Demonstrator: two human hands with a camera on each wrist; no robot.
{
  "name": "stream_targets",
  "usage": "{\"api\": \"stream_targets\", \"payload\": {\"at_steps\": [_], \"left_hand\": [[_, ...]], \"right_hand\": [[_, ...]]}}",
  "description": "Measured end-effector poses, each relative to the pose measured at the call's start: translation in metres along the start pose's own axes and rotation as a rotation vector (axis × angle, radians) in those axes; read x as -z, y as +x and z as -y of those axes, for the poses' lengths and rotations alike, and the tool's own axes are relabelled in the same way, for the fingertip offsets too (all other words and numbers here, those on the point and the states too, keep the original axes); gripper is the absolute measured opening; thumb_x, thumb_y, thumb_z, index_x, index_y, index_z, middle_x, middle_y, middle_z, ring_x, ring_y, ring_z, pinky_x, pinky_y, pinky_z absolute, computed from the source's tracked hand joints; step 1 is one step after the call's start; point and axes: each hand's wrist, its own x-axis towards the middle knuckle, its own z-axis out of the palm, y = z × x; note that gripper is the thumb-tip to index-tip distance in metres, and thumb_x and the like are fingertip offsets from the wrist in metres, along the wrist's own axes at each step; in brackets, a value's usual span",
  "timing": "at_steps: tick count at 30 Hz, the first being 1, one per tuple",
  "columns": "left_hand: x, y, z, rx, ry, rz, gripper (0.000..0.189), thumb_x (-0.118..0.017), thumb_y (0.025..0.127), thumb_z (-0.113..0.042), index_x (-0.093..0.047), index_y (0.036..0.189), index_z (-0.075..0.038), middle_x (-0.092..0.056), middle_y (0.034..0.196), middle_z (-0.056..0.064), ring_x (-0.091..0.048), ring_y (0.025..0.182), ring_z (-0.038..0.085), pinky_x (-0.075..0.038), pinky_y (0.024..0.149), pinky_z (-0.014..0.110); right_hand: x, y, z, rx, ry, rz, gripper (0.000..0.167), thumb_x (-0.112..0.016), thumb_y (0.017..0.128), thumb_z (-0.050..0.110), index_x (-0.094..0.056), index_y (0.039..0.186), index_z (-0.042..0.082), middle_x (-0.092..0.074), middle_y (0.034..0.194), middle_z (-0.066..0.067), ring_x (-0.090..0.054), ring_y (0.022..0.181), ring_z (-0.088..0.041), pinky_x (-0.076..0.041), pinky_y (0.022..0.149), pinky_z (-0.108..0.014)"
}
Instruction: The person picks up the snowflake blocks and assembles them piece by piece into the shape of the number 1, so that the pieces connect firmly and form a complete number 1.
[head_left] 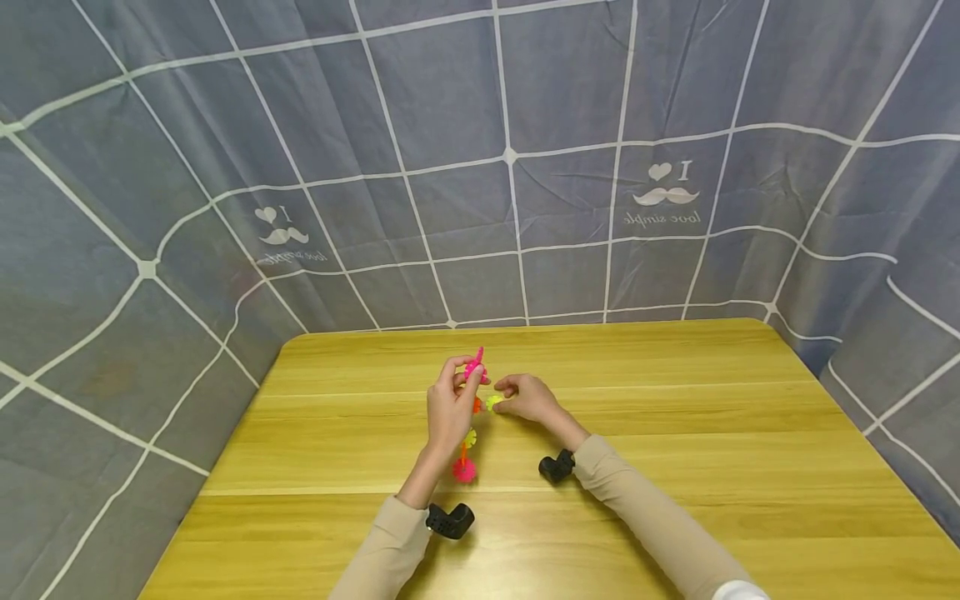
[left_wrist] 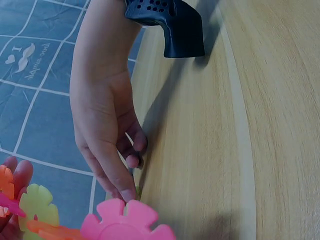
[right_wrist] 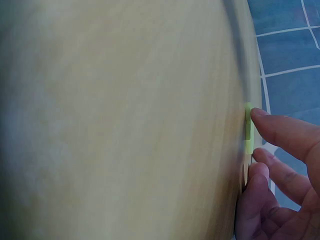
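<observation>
My left hand (head_left: 450, 408) grips a joined chain of flower-shaped plastic building discs. A pink disc (head_left: 476, 372) sits between its thumb and fingers, with another pink piece upright above. From there the chain hangs down through orange, a yellow disc (head_left: 470, 438), orange and a pink disc (head_left: 465, 471); the left wrist view has its pink end disc (left_wrist: 125, 225) up close. Over the tabletop, my right hand (head_left: 531, 398) pinches a separate yellow-green disc (head_left: 493, 402) by its rim. In the right wrist view that disc (right_wrist: 249, 128) appears edge-on at the table surface, between fingertips.
The wooden table (head_left: 675, 467) stretches under both arms. A grey curtain (head_left: 570, 208) with white lines hangs behind its far edge and along both sides. Each wrist wears a black camera mount; the left mount (head_left: 452, 522) is near the table's front.
</observation>
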Motion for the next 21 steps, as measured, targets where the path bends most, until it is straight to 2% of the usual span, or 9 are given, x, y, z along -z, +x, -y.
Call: {"api": "stream_targets", "payload": {"at_steps": [3, 7, 9, 14, 15, 17, 19, 21], "left_hand": [[0.0, -0.002, -0.006, 0.001, -0.011, -0.002, 0.023, -0.054, 0.098, -0.013, -0.055, 0.115, 0.004, -0.07, 0.093, 0.027, -0.053, 0.043, -0.005, -0.035, 0.042, 0.014], [-0.001, -0.002, -0.004, -0.011, -0.016, -0.006, 0.023, -0.053, 0.099, -0.012, -0.055, 0.115, 0.004, -0.071, 0.093, 0.027, -0.054, 0.044, -0.004, -0.035, 0.042, 0.014], [-0.002, -0.001, 0.001, -0.022, -0.005, -0.005, 0.023, -0.052, 0.099, -0.014, -0.055, 0.115, 0.003, -0.071, 0.093, 0.026, -0.055, 0.045, -0.005, -0.034, 0.042, 0.014], [-0.001, -0.002, -0.004, -0.025, 0.035, 0.02, 0.025, -0.049, 0.101, -0.014, -0.053, 0.117, 0.004, -0.072, 0.095, 0.024, -0.056, 0.047, -0.006, -0.032, 0.039, 0.012], [0.0, -0.003, -0.01, -0.012, 0.038, 0.03, 0.025, -0.048, 0.101, -0.012, -0.052, 0.118, 0.006, -0.071, 0.096, 0.025, -0.057, 0.048, -0.005, -0.032, 0.039, 0.012], [0.0, -0.003, -0.01, 0.0, 0.044, 0.036, 0.025, -0.047, 0.101, -0.012, -0.052, 0.118, 0.006, -0.072, 0.096, 0.024, -0.059, 0.049, -0.002, -0.032, 0.038, 0.011], [-0.001, -0.002, -0.009, 0.013, 0.041, 0.037, 0.025, -0.047, 0.102, -0.012, -0.052, 0.119, 0.005, -0.072, 0.097, 0.023, -0.062, 0.05, 0.004, -0.032, 0.037, 0.011], [-0.003, 0.0, -0.001, 0.03, 0.035, 0.032, 0.026, -0.047, 0.102, -0.014, -0.053, 0.119, 0.004, -0.072, 0.097, 0.024, -0.063, 0.051, 0.009, -0.032, 0.036, 0.011]], "right_hand": [[0.0, 0.0, 0.0, 0.009, -0.023, 0.013, 0.033, -0.08, 0.077, 0.019, -0.072, 0.107, 0.008, -0.067, 0.094, -0.004, -0.058, 0.088, -0.015, -0.048, 0.077, -0.03], [0.001, 0.0, 0.0, 0.006, -0.05, 0.024, 0.027, -0.08, 0.077, 0.018, -0.073, 0.101, 0.009, -0.069, 0.097, -0.004, -0.06, 0.091, -0.016, -0.049, 0.078, -0.031], [0.001, 0.0, 0.001, -0.003, -0.057, 0.032, 0.026, -0.081, 0.076, 0.017, -0.074, 0.1, 0.009, -0.07, 0.099, -0.004, -0.061, 0.093, -0.017, -0.049, 0.081, -0.032], [0.003, -0.002, 0.003, -0.004, -0.059, 0.041, 0.028, -0.082, 0.074, 0.015, -0.071, 0.099, 0.008, -0.069, 0.098, -0.005, -0.062, 0.093, -0.019, -0.05, 0.083, -0.035], [0.004, -0.003, 0.004, 0.002, -0.062, 0.042, 0.029, -0.083, 0.074, 0.015, -0.07, 0.099, 0.008, -0.069, 0.096, -0.005, -0.062, 0.092, -0.019, -0.05, 0.082, -0.035], [0.005, -0.005, 0.004, 0.011, -0.061, 0.043, 0.029, -0.083, 0.074, 0.014, -0.068, 0.099, 0.008, -0.068, 0.093, -0.005, -0.062, 0.088, -0.018, -0.05, 0.079, -0.034], [0.006, -0.006, 0.004, 0.02, -0.051, 0.043, 0.028, -0.082, 0.075, 0.012, -0.067, 0.099, 0.008, -0.067, 0.09, -0.005, -0.061, 0.085, -0.018, -0.049, 0.076, -0.032], [0.007, -0.006, 0.003, 0.029, -0.035, 0.04, 0.026, -0.08, 0.077, 0.011, -0.066, 0.098, 0.008, -0.066, 0.088, -0.005, -0.06, 0.081, -0.016, -0.048, 0.073, -0.029]]}}
